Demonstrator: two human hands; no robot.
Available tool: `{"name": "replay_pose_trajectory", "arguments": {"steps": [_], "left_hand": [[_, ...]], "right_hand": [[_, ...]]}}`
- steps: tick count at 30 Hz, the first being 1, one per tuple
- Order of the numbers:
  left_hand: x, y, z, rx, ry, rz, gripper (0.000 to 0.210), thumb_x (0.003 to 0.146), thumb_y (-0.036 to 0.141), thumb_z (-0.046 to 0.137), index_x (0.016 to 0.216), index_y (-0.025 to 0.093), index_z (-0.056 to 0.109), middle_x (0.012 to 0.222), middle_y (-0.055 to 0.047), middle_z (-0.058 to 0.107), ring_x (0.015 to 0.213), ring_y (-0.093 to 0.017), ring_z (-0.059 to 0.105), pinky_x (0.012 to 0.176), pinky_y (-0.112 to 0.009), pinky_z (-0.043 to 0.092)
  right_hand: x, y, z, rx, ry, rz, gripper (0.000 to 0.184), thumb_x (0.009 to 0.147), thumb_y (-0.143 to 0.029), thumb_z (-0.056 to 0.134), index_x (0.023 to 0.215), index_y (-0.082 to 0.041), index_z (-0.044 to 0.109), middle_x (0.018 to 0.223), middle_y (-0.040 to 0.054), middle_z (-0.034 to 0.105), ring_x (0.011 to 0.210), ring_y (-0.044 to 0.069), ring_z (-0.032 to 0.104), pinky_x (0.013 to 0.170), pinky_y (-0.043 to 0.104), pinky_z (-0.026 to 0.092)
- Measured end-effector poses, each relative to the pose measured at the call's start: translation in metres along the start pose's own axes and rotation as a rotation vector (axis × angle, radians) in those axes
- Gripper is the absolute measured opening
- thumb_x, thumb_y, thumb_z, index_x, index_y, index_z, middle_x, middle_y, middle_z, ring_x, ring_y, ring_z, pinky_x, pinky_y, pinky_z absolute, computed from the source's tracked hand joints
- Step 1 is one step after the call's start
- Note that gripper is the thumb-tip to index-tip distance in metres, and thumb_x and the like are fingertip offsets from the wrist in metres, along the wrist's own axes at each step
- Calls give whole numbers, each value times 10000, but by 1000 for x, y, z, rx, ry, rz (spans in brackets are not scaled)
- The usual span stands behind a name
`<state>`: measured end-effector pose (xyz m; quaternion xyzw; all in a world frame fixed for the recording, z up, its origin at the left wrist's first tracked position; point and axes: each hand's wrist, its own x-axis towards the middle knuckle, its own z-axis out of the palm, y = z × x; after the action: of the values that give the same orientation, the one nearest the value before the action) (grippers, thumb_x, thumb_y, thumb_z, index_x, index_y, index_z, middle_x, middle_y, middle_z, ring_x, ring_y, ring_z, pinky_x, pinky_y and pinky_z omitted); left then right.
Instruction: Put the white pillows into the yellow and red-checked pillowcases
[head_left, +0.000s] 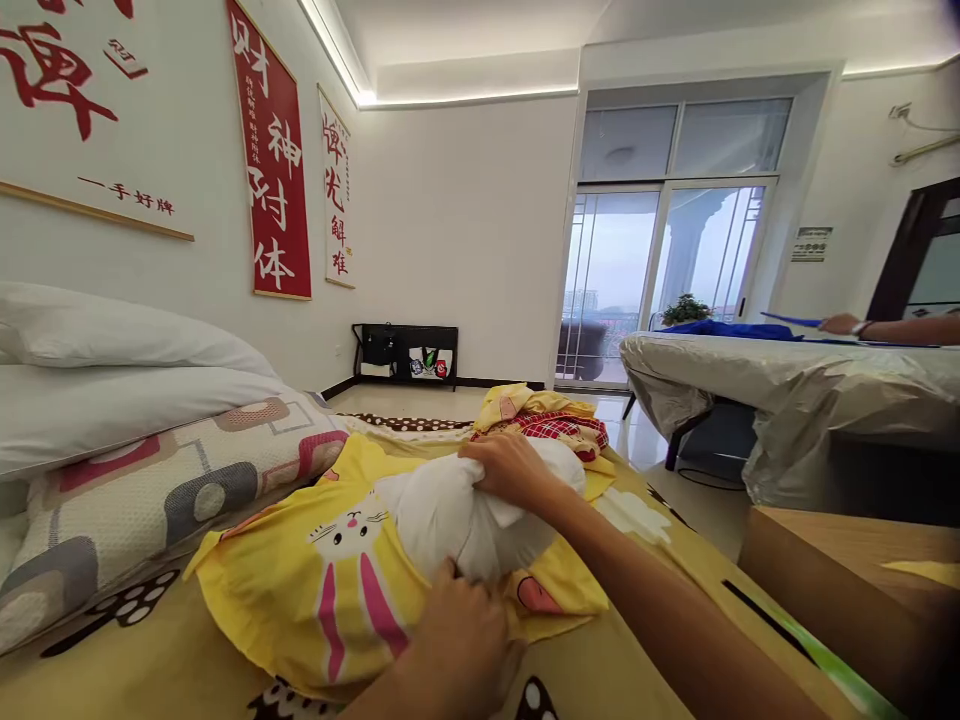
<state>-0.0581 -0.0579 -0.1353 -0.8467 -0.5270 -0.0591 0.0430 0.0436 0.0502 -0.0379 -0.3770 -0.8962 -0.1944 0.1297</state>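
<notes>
A soft white bundle of cloth [442,510], perhaps a pillow, lies bunched up on yellow fabric [300,600] printed with a white rabbit with pink ears. My right hand [517,470] grips the bundle's upper side, fingers curled into it. At the bundle's near edge, my left hand [457,630] is closed on the white cloth too; its fingertips are partly hidden. Beyond my hands is a crumpled heap of yellow cloth [517,402] with a red plaid piece [551,430]. All of this rests on a tan patterned bed cover [637,640].
White pillows [135,330] and a patterned pillow [195,480] are stacked at left. A wooden box or table [847,560] stands at right. Behind it, another person's hand [840,323] holds something blue over a plastic-covered surface [750,370] with blue cloth. A black rack [409,352] stands by the wall.
</notes>
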Motion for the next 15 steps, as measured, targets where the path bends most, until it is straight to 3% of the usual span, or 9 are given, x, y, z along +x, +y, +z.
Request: {"name": "replay_pose_trajectory", "arguments": {"steps": [4,8,10,12,15], "left_hand": [[27,22,20,-172,-117,-181,393,849,368,541,1109,94,648,1108,-217,666,1016,-361,635,823,-511,498],[44,26,46,-258,-227,-135,659,686,299,725,1281,96,529,1357,-242,497,1118,-382,580,892,-506,498],[44,30,47,-314,-233,-62,631,718,321,693,1295,133,519,1327,-221,529,1099,-374,593,903,-505,492],[38,32,42,-369,-166,16,552,793,377,610,1296,171,514,1268,-188,578,1100,-361,595,908,-493,490],[18,18,46,-332,-169,70,531,806,407,597,1281,188,507,1161,-154,648,1025,-346,638,838,-444,529]], "right_hand": [[16,-12,-12,-2,9,-72,161,797,-251,565,898,-203,681,891,75,718,833,220,645,679,281,369],[21,-13,-7,5,32,-104,180,809,-270,552,914,-190,675,885,89,713,842,228,642,701,292,382],[20,-15,4,22,28,-122,181,802,-266,556,917,-188,671,903,86,710,859,223,636,713,292,387],[15,-17,20,42,8,-140,176,781,-256,571,910,-189,669,914,76,708,866,215,630,719,287,393],[-8,-12,49,131,-28,-171,201,723,-261,616,905,-200,677,895,53,709,852,205,626,723,277,411]]}}
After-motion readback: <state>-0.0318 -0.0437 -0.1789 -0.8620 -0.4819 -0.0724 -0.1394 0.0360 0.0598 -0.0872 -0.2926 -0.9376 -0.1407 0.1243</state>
